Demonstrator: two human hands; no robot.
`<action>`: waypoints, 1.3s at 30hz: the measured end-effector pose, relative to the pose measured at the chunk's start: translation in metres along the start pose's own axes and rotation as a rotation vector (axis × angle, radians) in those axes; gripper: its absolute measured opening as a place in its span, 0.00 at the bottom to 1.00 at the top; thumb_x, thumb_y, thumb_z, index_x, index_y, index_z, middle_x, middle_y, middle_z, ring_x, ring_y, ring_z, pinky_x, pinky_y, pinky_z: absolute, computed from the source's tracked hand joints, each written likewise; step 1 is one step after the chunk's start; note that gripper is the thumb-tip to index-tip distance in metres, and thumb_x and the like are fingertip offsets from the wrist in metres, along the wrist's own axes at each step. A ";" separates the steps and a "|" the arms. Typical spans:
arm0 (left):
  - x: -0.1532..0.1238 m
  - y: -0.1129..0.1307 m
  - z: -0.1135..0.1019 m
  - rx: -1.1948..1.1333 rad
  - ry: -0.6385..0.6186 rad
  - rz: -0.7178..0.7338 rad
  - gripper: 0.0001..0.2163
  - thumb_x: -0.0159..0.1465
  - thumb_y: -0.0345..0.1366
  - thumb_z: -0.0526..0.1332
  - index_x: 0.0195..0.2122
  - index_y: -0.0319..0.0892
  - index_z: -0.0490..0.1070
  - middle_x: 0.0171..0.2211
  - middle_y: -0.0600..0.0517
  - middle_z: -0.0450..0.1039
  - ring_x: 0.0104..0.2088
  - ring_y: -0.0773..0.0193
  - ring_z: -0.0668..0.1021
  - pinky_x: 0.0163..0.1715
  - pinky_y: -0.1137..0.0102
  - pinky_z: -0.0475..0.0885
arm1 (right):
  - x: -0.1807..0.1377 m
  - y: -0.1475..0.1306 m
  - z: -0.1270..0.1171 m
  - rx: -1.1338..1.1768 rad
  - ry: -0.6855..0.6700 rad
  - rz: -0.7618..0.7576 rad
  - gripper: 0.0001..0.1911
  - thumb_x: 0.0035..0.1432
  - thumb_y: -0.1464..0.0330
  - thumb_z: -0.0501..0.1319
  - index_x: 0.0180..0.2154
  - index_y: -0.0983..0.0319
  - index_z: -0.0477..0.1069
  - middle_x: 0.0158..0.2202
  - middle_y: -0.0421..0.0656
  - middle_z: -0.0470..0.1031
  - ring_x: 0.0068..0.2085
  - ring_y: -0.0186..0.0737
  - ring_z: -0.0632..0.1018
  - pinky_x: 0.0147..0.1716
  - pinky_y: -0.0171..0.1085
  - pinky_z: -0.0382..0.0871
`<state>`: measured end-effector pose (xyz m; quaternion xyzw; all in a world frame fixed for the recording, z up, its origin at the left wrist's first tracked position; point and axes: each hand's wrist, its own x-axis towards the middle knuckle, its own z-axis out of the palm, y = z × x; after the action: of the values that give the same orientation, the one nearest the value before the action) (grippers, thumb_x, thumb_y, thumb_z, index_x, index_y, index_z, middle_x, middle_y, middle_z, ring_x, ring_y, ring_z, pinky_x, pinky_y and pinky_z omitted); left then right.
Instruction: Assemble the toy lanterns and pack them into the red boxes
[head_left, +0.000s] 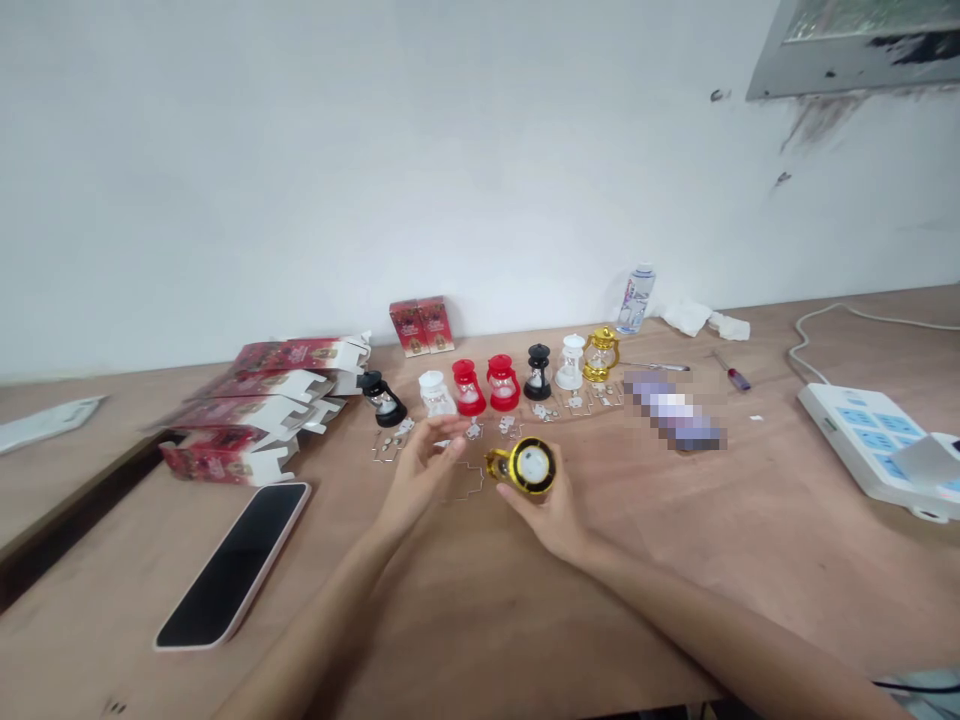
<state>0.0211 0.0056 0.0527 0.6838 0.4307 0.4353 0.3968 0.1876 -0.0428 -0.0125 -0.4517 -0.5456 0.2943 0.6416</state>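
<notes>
A small gold lantern (534,466) is gripped in my right hand (556,515), tilted so its round base with a black ring and white centre faces me. My left hand (424,468) hovers to the left of it, thumb and fingers apart, nothing visible between them. Just beyond my left fingers stand a white lantern (436,393) and a red lantern (469,388). Bent wire pieces (471,480) and small white parts (475,430) lie on the table near both hands. Part of the gold lantern's side is hidden by my fingers.
More lanterns stand in the row, among them a black one (538,373) and a gold one (601,354). Red boxes (259,415) and a phone (234,568) lie left. A bottle (636,299), a screwdriver (736,377) and a power strip (870,440) are at right.
</notes>
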 end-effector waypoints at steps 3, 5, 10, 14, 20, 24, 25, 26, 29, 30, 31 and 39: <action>0.000 -0.018 0.000 0.561 0.017 0.041 0.10 0.61 0.43 0.55 0.32 0.41 0.66 0.34 0.49 0.72 0.37 0.58 0.74 0.38 0.64 0.66 | 0.004 0.002 0.002 0.138 0.133 0.145 0.28 0.43 0.65 0.69 0.46 0.60 0.63 0.44 0.45 0.74 0.46 0.44 0.75 0.48 0.45 0.67; -0.004 -0.026 0.006 0.845 -0.030 0.071 0.11 0.63 0.41 0.52 0.29 0.41 0.65 0.31 0.48 0.72 0.35 0.57 0.73 0.36 0.64 0.65 | 0.007 0.002 0.003 0.236 0.185 0.212 0.28 0.42 0.65 0.70 0.46 0.60 0.63 0.44 0.44 0.74 0.44 0.44 0.75 0.48 0.45 0.68; -0.014 -0.030 0.024 1.189 -0.086 0.104 0.11 0.63 0.42 0.53 0.34 0.39 0.67 0.36 0.44 0.72 0.41 0.52 0.73 0.39 0.62 0.64 | 0.014 0.006 0.000 0.350 0.344 0.304 0.35 0.39 0.65 0.71 0.50 0.56 0.62 0.49 0.43 0.71 0.48 0.42 0.73 0.48 0.44 0.69; -0.015 -0.032 0.028 1.255 -0.068 0.067 0.15 0.62 0.46 0.54 0.37 0.37 0.68 0.39 0.42 0.71 0.42 0.49 0.73 0.39 0.60 0.64 | 0.016 0.007 -0.002 0.534 0.341 0.402 0.34 0.41 0.64 0.70 0.51 0.52 0.61 0.48 0.41 0.72 0.45 0.42 0.75 0.40 0.43 0.73; -0.011 -0.038 0.023 1.260 -0.182 0.170 0.09 0.64 0.29 0.51 0.35 0.39 0.70 0.37 0.45 0.73 0.41 0.53 0.73 0.39 0.62 0.63 | 0.018 0.006 -0.002 0.625 0.322 0.449 0.19 0.47 0.57 0.65 0.40 0.56 0.68 0.39 0.39 0.76 0.39 0.41 0.77 0.34 0.39 0.74; -0.010 -0.036 0.014 1.232 -0.304 0.265 0.09 0.61 0.23 0.52 0.33 0.40 0.70 0.37 0.47 0.73 0.40 0.57 0.73 0.38 0.65 0.62 | 0.018 0.007 -0.002 0.615 0.347 0.472 0.18 0.49 0.54 0.63 0.39 0.57 0.68 0.38 0.40 0.75 0.39 0.40 0.76 0.32 0.38 0.73; -0.011 -0.035 0.012 1.223 -0.340 0.295 0.09 0.60 0.22 0.53 0.32 0.41 0.70 0.37 0.48 0.73 0.40 0.58 0.73 0.38 0.66 0.62 | 0.019 0.008 -0.002 0.618 0.353 0.479 0.17 0.49 0.54 0.62 0.39 0.57 0.68 0.38 0.40 0.75 0.39 0.40 0.76 0.32 0.37 0.73; -0.012 -0.034 0.011 1.218 -0.360 0.316 0.10 0.59 0.22 0.53 0.32 0.41 0.70 0.37 0.48 0.73 0.39 0.59 0.73 0.38 0.66 0.61 | 0.019 0.009 -0.003 0.619 0.360 0.481 0.17 0.49 0.54 0.62 0.38 0.57 0.68 0.38 0.39 0.75 0.39 0.40 0.76 0.32 0.37 0.73; -0.016 -0.033 0.011 1.193 -0.267 0.286 0.07 0.60 0.27 0.53 0.34 0.40 0.70 0.37 0.47 0.73 0.40 0.57 0.73 0.39 0.64 0.62 | 0.019 0.012 -0.002 0.584 0.370 0.459 0.17 0.50 0.54 0.60 0.38 0.57 0.68 0.38 0.39 0.74 0.41 0.40 0.75 0.33 0.36 0.72; -0.017 -0.033 0.013 1.179 -0.208 0.256 0.06 0.61 0.31 0.54 0.35 0.40 0.70 0.37 0.47 0.73 0.40 0.56 0.73 0.39 0.63 0.62 | 0.018 0.013 -0.002 0.567 0.366 0.443 0.17 0.51 0.54 0.60 0.38 0.57 0.68 0.39 0.39 0.74 0.42 0.40 0.75 0.33 0.36 0.72; -0.018 -0.034 0.015 1.164 -0.164 0.235 0.07 0.62 0.35 0.55 0.36 0.39 0.70 0.37 0.46 0.73 0.41 0.54 0.73 0.40 0.62 0.62 | 0.018 0.014 -0.002 0.556 0.359 0.429 0.17 0.51 0.54 0.59 0.39 0.57 0.69 0.40 0.39 0.74 0.43 0.40 0.75 0.34 0.36 0.71; -0.016 -0.031 0.001 0.962 -0.357 0.286 0.17 0.58 0.50 0.60 0.40 0.43 0.72 0.39 0.48 0.74 0.42 0.55 0.74 0.43 0.62 0.63 | 0.017 0.013 -0.001 0.560 0.355 0.425 0.19 0.52 0.52 0.57 0.40 0.58 0.68 0.40 0.39 0.74 0.43 0.40 0.74 0.37 0.38 0.70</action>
<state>0.0108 0.0000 0.0199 0.9038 0.4101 0.1150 0.0421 0.1937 -0.0225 -0.0167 -0.4062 -0.2191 0.4752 0.7491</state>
